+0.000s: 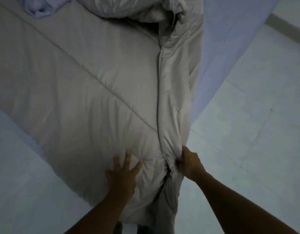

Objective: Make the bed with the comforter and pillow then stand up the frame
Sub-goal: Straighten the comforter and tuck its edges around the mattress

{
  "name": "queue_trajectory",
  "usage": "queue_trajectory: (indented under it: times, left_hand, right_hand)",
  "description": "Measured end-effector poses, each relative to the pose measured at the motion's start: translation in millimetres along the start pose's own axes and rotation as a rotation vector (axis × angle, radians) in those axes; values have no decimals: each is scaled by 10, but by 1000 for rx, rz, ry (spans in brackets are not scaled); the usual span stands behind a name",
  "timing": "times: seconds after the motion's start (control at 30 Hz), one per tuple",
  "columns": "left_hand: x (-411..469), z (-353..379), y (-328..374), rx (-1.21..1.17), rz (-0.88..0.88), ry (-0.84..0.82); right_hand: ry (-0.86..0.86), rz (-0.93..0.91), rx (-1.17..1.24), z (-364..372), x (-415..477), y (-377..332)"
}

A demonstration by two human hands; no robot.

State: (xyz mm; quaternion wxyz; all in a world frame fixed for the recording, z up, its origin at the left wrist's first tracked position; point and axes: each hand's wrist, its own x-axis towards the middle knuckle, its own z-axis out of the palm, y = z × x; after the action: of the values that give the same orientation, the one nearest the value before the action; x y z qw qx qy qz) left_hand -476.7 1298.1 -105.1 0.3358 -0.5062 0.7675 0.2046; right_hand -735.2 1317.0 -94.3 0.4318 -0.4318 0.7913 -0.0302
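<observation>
A beige quilted comforter (88,78) lies spread over the bed, its right side folded back onto itself in a long ridge. The near corner hangs down over the bed's corner. My left hand (124,171) rests flat on the comforter near that corner, fingers spread. My right hand (188,161) pinches the folded edge of the comforter at the right side of the corner. A lavender pillow (43,7) shows at the top left, partly cut off. No frame is in view.
The lavender bed sheet (218,48) shows along the right side of the mattress and at the lower left. A pale tiled floor (257,115) surrounds the bed's corner on both sides. A wall base runs at the top right.
</observation>
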Motion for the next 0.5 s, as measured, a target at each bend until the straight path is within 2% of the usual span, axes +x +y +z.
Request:
queue_trajectory:
  times: [0.13, 0.27, 0.5]
  left_hand:
    - [70, -175, 75, -32, -46, -69]
    - [102, -601, 218, -34, -75, -208]
    - [240, -1652, 616, -227, 47, 73]
  right_hand:
    - [-122, -24, 59, -58, -29, 251]
    - [-95, -37, 143, -167, -114, 259]
    - [149, -204, 107, -1072, -134, 36]
